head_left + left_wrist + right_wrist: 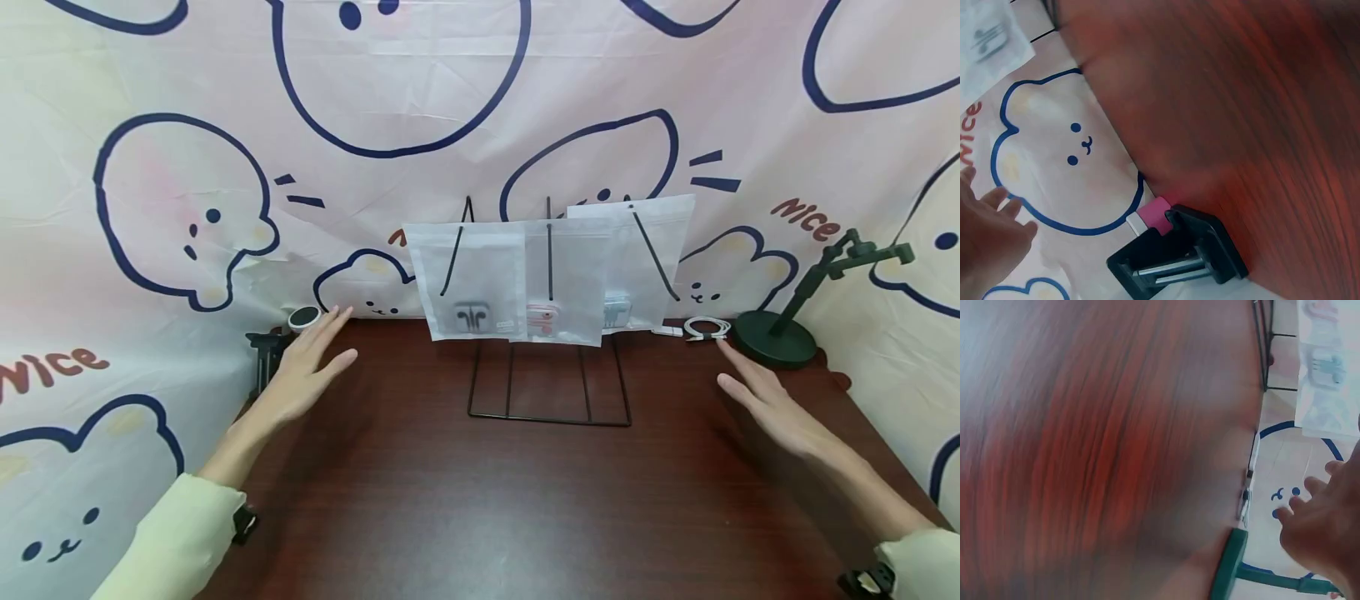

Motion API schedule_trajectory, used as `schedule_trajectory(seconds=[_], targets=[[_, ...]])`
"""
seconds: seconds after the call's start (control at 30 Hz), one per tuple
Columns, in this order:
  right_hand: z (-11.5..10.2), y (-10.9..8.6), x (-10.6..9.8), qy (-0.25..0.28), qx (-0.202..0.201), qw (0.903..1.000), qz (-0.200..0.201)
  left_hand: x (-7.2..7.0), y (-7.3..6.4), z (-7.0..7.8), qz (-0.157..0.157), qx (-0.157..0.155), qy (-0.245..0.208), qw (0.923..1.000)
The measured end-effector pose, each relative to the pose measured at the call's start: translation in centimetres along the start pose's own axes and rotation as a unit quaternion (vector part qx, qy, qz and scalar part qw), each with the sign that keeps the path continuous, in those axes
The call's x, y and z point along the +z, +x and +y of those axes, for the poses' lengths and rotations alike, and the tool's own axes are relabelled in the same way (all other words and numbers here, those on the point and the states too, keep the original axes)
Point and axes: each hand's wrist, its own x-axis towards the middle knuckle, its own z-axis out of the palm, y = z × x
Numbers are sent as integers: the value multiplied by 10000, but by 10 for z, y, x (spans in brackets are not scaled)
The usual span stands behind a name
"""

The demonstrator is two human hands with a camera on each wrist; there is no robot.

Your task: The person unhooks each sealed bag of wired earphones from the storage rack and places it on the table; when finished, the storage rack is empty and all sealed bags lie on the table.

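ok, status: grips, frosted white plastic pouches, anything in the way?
Left grip, right grip: both empty. Frosted white plastic pouches hanging on black wire rack. Dark green jointed stand, coiled white cable near right grip; could crowd it.

Left hand [303, 377]: black holder [266, 346] near its outer side; passage lies inward, over the tabletop [517, 508].
Between hands: lateral passage, short of the wire rack [551, 420].
Wire rack: obstructs ahead, midway; three hanging pouches [577, 267] block above its base.
Right hand [772, 408]: coiled cable [726, 327] ahead, green stand [774, 340] toward its outer side.
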Motion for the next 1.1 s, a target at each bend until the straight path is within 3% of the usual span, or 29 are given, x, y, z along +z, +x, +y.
schedule_trajectory(seconds=[0.1,0.23,0.37,0.6,0.67,0.77,0.87,1.1], targets=[[-4,3,3,984,278,9942,-325,-5,2,3,-186,-361,-609,9973],[-11,9,14,1704,349,9838,-439,-11,7,7,-289,-660,-1089,9914],[-19,15,29,2063,288,9772,-415,-13,15,13,-258,-654,-1485,9864],[-27,26,58,2960,264,9538,-448,-13,35,27,-219,-718,-2256,9713],[-27,30,66,3038,316,9512,-440,-13,40,31,-191,-695,-2414,9678],[-29,35,77,3003,402,9521,-408,-13,50,37,-127,-625,-2637,9625],[-31,39,85,2769,470,9590,-371,-13,61,42,2,-484,-2852,9573],[-34,46,98,2103,183,9769,-342,-15,87,55,340,-279,-3100,9497]])
